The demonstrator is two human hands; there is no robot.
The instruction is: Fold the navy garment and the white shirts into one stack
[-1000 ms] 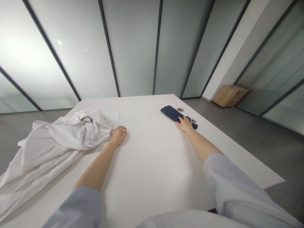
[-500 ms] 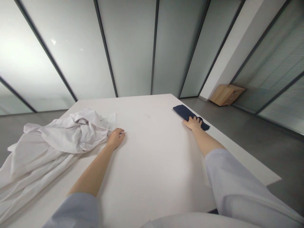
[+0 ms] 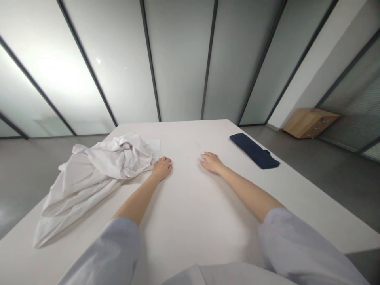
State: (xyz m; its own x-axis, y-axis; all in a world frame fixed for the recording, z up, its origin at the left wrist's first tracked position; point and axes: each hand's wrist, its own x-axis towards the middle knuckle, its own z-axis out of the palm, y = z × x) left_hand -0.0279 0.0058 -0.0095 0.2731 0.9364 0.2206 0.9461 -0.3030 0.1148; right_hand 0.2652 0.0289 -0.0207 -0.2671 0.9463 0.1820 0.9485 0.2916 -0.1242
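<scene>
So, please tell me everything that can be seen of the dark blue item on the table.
The dark blue item looks like folded cloth: a long, narrow, flat piece with a small bump on its right side. It lies on the right part of the white table, roughly along the right edge. Only the table touches it.
</scene>
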